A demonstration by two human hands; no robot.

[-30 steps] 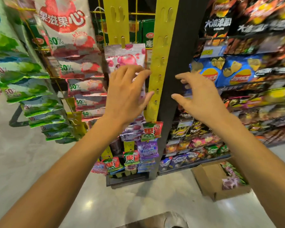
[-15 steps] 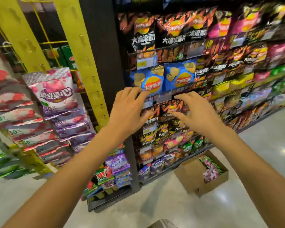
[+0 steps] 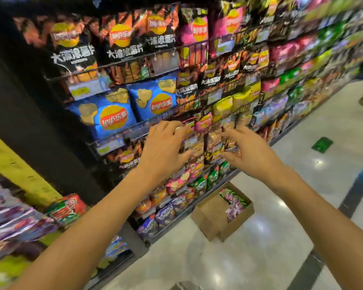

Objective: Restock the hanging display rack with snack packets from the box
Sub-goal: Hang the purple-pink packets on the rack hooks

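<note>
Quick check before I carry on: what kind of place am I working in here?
Most likely a supermarket or convenience store snack aisle. Wire shelves hold rows of chip bags with price tags, and an open cardboard box of snack packets sits on the polished floor.

- The left hand (image 3: 162,150) is raised at the middle of the view, back toward the camera, fingers loosely bent and slightly spread, gripping nothing.
- The right hand (image 3: 250,152) is level with it and a little apart, fingers curved inward toward the left hand, holding nothing.
- Both bare forearms reach up and forward from the lower corners, wrists nearly straight.
</note>
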